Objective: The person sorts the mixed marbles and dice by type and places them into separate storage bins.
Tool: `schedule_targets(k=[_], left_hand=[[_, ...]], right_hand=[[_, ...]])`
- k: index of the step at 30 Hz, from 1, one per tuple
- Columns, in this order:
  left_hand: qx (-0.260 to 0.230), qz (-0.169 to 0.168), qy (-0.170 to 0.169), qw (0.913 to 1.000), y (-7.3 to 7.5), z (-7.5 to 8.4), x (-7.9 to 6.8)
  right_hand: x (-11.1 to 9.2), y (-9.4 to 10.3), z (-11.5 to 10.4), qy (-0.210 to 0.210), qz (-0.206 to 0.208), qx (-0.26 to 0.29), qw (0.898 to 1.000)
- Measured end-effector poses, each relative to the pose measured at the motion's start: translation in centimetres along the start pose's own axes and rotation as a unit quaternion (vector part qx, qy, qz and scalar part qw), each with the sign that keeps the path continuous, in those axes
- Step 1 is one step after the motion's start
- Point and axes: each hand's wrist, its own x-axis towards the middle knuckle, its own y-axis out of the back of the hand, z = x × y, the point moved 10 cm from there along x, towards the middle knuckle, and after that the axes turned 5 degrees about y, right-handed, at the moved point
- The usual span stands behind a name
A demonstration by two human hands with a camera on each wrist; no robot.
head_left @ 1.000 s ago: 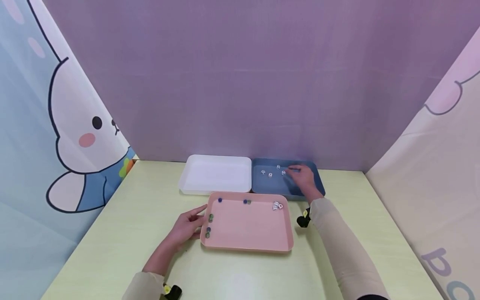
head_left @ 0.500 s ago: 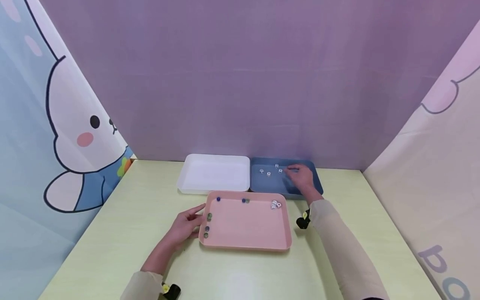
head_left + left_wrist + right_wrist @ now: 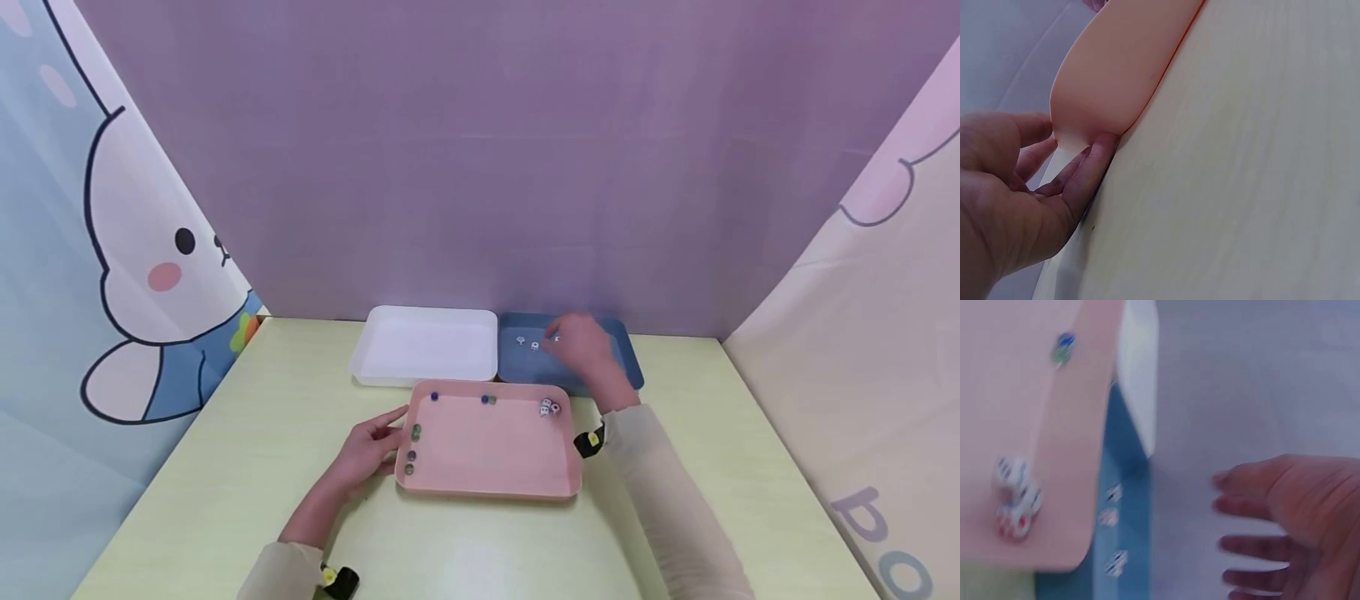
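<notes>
My left hand (image 3: 365,454) rests its fingertips against the left side of a pink tray (image 3: 491,475). In the left wrist view, straight fingers (image 3: 1035,128) touch the outside of the tray wall (image 3: 1110,81). Several small blue and green glass marbles (image 3: 416,432) lie along the tray's left and far edges, and a cluster of white dice (image 3: 549,407) sits in its far right corner. Over the blue tray (image 3: 622,354) hovers my right hand (image 3: 585,350), fingers extended, with nothing seen between them. Dice (image 3: 535,345) lie in that tray, some partly covered by the hand.
A white tray (image 3: 423,346) stands at the back, left of the blue one. All the trays sit close together on a pale yellow table (image 3: 465,550). A purple backdrop (image 3: 465,167) rises behind, with printed cloths (image 3: 165,275) on both sides.
My right hand has lifted away from beside the dice in the blue tray and shifted left, now covering some of them. My left hand has stayed at the pink tray's side.
</notes>
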Motion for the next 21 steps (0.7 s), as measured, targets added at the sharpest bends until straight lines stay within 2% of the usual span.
schedule_targets(k=[4,8,16,21], left_hand=[[-0.001,0.001,0.001,1.0,0.1,-0.4,0.3],[-0.004,0.0,-0.003,1.0,0.0,-0.3,0.2],[-0.005,0.006,-0.002,1.0,0.1,-0.3,0.0],[-0.008,0.002,-0.004,1.0,0.1,-0.3,0.1]], right_hand=[[-1.2,0.3,-2.5,0.026,-0.023,-0.052,0.998],[-2.0,-0.1,-3.7,0.039,-0.038,-0.094,0.994],[-3.4,-2.1,-4.0,0.015,-0.106,-0.136,0.985],[-3.7,-3.4,-3.7,0.0,-0.133,-0.148,0.98]])
